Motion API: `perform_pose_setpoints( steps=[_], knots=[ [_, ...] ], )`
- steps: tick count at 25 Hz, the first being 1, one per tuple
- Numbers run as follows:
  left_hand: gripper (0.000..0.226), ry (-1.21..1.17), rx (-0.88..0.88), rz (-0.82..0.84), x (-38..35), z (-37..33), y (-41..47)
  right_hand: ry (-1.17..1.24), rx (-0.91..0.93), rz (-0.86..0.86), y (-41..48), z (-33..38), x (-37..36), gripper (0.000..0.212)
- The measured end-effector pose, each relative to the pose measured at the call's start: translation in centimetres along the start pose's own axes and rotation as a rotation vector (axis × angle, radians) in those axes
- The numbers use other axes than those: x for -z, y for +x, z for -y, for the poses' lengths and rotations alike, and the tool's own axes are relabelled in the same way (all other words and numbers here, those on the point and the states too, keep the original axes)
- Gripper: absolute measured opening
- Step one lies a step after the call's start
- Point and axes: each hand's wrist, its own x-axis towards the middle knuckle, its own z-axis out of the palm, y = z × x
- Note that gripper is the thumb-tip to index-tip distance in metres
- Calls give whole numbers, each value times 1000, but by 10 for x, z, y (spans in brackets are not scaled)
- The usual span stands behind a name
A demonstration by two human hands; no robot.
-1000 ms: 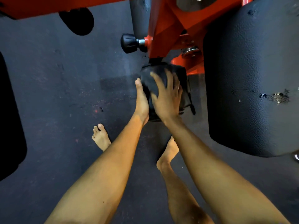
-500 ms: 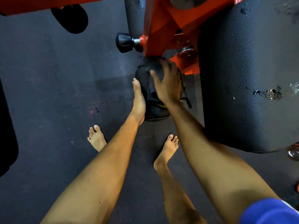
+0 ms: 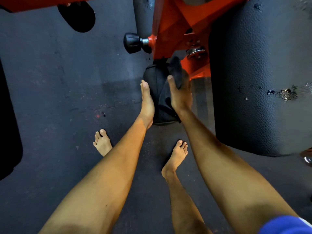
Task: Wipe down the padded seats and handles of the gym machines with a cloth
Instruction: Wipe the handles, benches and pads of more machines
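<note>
A small black roller pad (image 3: 156, 83) hangs under the orange machine frame (image 3: 170, 27) at the centre. My left hand (image 3: 147, 103) lies flat against the pad's left side, fingers straight. My right hand (image 3: 181, 93) presses a dark cloth (image 3: 175, 71) onto the pad's right side; the cloth sticks out above my fingers, which wrap around the far side out of sight. A large black textured pad (image 3: 260, 73) fills the right of the view.
A black adjustment knob (image 3: 132, 42) juts left from the frame just above the small pad. Another black pad (image 3: 76, 16) sits at the top left, and a dark shape (image 3: 8, 124) at the left edge. My bare feet (image 3: 175, 157) stand on dark rubber flooring (image 3: 50, 81).
My right hand has slid with the cloth from the pad's front face round to its right side and upward. My left hand has stayed against the left side.
</note>
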Motion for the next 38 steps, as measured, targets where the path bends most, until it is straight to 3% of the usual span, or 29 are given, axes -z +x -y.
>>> perform_pose_setpoints(
  steps=[1,2,6,9,12,15,19,21,24,31,36,38],
  knots=[
    [83,-38,22,37,7,15,17,60,-152,2,-3,4,-1,78],
    [83,-19,0,48,8,20,25,1,-189,-7,-12,7,-3,79],
    [95,34,-27,-16,13,21,34,-341,204,-64,-76,-17,-10,70],
    [93,115,14,-77,-20,-22,-27,-395,225,-63,-94,-26,-16,63],
    [71,236,-180,-77,-57,-66,-90,-414,209,-77,-40,6,-19,59],
    [81,151,-203,-54,-42,-60,-87,-403,236,-50,-7,17,-16,56],
    [82,17,-113,-58,-16,-58,-73,-425,360,-85,-67,-22,-5,63],
    [97,7,-41,-36,-13,-55,-60,-404,363,-48,-103,-43,-3,72],
    [108,-67,67,-27,-2,-13,-17,-394,336,-48,-109,-45,-3,69],
    [73,52,-122,-97,-38,-69,-98,-539,280,-102,-4,41,-30,53],
    [62,-31,10,-154,-26,-89,-90,-542,446,-33,-73,-16,-9,71],
    [67,-80,67,-131,-23,-95,-85,-523,488,-5,-104,-42,-4,69]
  ],
)
